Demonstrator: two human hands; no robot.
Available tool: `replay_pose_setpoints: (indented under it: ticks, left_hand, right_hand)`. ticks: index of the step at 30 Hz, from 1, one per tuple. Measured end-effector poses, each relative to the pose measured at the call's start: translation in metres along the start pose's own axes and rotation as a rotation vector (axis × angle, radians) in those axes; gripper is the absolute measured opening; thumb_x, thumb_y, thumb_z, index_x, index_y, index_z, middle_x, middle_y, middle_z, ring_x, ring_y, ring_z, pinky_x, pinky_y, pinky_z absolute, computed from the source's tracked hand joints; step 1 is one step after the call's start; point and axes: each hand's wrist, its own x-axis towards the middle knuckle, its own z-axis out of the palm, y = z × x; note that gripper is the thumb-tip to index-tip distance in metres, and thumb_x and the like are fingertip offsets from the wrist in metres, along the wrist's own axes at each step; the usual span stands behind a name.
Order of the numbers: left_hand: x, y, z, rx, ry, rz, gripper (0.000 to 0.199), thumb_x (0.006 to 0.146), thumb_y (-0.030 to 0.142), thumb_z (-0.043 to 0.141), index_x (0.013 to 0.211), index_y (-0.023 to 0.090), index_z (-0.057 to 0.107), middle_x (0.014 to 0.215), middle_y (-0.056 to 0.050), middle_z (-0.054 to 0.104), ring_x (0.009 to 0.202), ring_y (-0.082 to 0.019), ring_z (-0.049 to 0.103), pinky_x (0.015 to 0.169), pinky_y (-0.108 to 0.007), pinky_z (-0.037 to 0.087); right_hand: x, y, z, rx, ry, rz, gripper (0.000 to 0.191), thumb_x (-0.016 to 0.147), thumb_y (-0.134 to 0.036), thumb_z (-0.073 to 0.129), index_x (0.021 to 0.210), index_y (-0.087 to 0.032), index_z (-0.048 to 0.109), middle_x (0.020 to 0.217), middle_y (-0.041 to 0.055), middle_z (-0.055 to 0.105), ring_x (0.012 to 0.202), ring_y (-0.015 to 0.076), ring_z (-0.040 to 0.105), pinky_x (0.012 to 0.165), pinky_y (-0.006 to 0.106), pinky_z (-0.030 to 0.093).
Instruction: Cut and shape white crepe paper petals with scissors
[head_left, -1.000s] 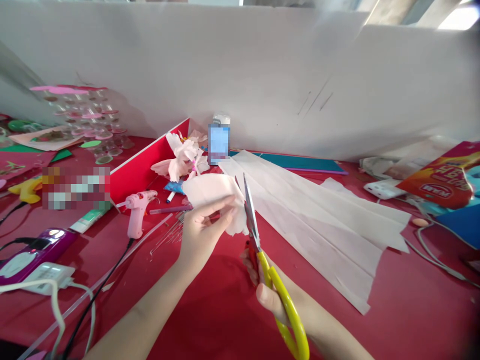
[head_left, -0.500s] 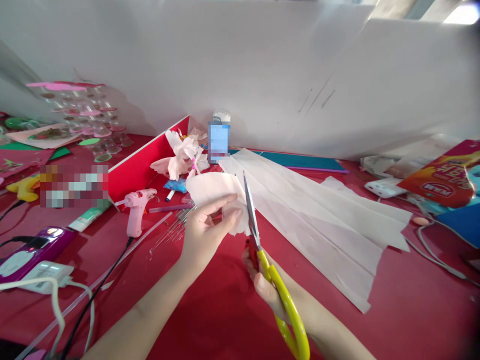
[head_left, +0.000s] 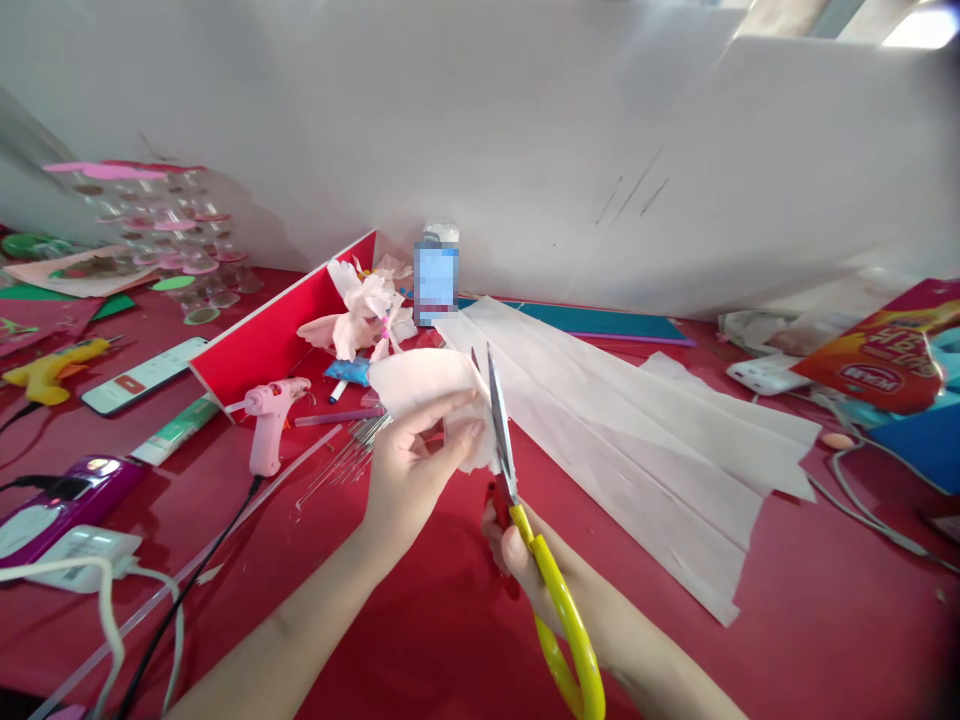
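My left hand (head_left: pixel 420 455) pinches a pale pinkish-white piece of thin paper (head_left: pixel 427 378) between thumb and fingers, its upper edge curved. My right hand (head_left: pixel 529 555) grips yellow-handled scissors (head_left: pixel 566 610) that point up and away. Their metal blades stand a little apart at the paper's right edge. Behind them, long folded sheets of white paper (head_left: pixel 637 450) spread to the right. A pale paper flower (head_left: pixel 367 310) lies beyond my left hand, near a bundle of thin wires (head_left: pixel 349 455).
A pink glue gun (head_left: pixel 270 420) with a black cord lies left, beside a red board (head_left: pixel 281 330). Further left are a phone (head_left: pixel 146 375), a yellow glue gun (head_left: pixel 52 372) and a purple power strip (head_left: pixel 71 505). A lit phone (head_left: pixel 436 275) leans against the wall.
The scissors and my right hand have shifted slightly left, and the blades have parted a little more at the paper's edge. My left hand keeps its pinch.
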Motion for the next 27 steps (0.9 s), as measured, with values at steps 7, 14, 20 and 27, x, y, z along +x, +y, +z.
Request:
replay_pose_setpoints:
  ticks: [7, 14, 20, 27]
  left_hand:
    - [0.000, -0.001, 0.000, 0.009, -0.005, 0.022, 0.023, 0.078, 0.027, 0.073, 0.101, 0.023, 0.074, 0.103, -0.003, 0.076, 0.091, -0.018, 0.070, 0.077, -0.024, 0.058]
    - [-0.002, 0.002, 0.001, 0.026, 0.016, 0.033, 0.022, 0.077, 0.026, 0.074, 0.098, 0.021, 0.075, 0.093, -0.002, 0.077, 0.083, -0.015, 0.069, 0.073, -0.022, 0.057]
    - [0.000, 0.000, -0.002, 0.045, -0.012, 0.001, 0.024, 0.078, 0.028, 0.073, 0.100, 0.021, 0.074, 0.090, -0.002, 0.075, 0.075, -0.014, 0.066, 0.068, -0.022, 0.055]
    - [0.005, 0.002, -0.009, 0.027, -0.084, -0.041, 0.032, 0.077, 0.029, 0.074, 0.108, 0.024, 0.072, 0.086, -0.001, 0.072, 0.071, -0.011, 0.062, 0.066, -0.020, 0.054]
  right_hand:
    - [0.000, -0.011, 0.002, -0.032, 0.012, -0.010, 0.047, 0.092, -0.066, 0.037, 0.075, -0.023, 0.029, 0.067, -0.0057, 0.026, 0.057, 0.0108, 0.022, 0.052, 0.027, 0.023]
    - [0.005, 0.004, 0.005, 0.149, 0.002, 0.032, 0.045, 0.092, -0.063, 0.041, 0.074, -0.023, 0.030, 0.065, -0.0059, 0.025, 0.054, 0.0104, 0.022, 0.048, 0.026, 0.022]
    - [0.011, 0.024, -0.002, 0.074, 0.127, -0.101, 0.054, 0.084, -0.075, 0.039, 0.089, -0.022, 0.046, 0.070, -0.0032, 0.035, 0.057, 0.0117, 0.030, 0.050, 0.026, 0.032]
    - [0.012, 0.040, -0.006, -0.018, 0.186, -0.130, 0.053, 0.085, -0.073, 0.040, 0.096, -0.022, 0.048, 0.070, -0.0033, 0.037, 0.058, 0.0125, 0.032, 0.053, 0.027, 0.035]
